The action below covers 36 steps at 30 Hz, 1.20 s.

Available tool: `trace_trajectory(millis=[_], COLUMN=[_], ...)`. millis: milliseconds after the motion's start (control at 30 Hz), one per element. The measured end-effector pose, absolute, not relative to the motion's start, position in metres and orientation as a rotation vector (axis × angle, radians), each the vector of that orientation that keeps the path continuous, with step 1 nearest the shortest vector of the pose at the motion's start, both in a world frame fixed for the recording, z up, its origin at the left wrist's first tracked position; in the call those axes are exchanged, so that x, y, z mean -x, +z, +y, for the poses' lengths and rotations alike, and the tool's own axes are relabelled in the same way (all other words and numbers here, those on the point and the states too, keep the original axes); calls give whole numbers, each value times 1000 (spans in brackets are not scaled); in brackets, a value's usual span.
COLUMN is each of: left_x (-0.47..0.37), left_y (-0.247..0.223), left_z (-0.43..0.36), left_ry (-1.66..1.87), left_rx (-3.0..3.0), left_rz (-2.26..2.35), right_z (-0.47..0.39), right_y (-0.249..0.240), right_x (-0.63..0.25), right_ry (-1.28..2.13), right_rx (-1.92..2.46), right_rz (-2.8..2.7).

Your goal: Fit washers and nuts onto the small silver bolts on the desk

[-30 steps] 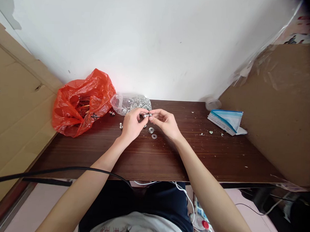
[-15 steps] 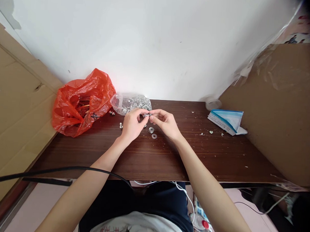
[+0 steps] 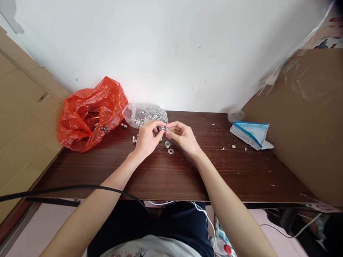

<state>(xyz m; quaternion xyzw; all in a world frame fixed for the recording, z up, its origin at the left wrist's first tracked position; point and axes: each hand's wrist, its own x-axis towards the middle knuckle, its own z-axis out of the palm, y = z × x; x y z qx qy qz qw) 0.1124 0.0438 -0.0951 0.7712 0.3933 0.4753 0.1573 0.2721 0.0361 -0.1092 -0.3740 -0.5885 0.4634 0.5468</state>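
Note:
Between my two hands is a small shiny metal bolt (image 3: 162,128), held lying sideways above the table. My left hand (image 3: 148,137) pinches one end with thumb and forefinger. At the other end, the fingertips of my right hand (image 3: 183,136) close on the bolt; whether a nut or washer is there I cannot make out. Just below the hands lie a small stack of washers (image 3: 167,144) and a single flat washer (image 3: 171,151). Loose bolts (image 3: 134,139) rest left of my left hand, partly hidden by it.
A clear plastic bag of metal hardware (image 3: 145,114) stands behind my left hand. Left of it sits a red plastic bag (image 3: 89,117). On the right are a blue and white packet (image 3: 249,135) and a clear round cup (image 3: 235,115). Cardboard walls (image 3: 308,123) flank the brown table (image 3: 169,177).
More of the bolt shows between my fingertips than before. Both hands keep nearly the same place and grip.

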Motion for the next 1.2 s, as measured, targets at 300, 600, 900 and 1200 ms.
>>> trace_trajectory(millis=[300,600,900,1200], left_x=[-115,-115,-113,-112], left_y=[-94,-95,-98,-101], left_z=[41,39,44,51], left_ry=[1396,1325,1256,1281], left_rx=[-2159,-2090,-2083,-1838], left_rz=[992,933,916,871], right_z=[26,26,25,22], right_y=[-104,-105,-107,-106], right_x=[-269,-269,-268,-264], right_ry=[583,409,282,292], right_rx=[1021,1006,928,878], right_rz=[-1702,-1727,-1805,-1811])
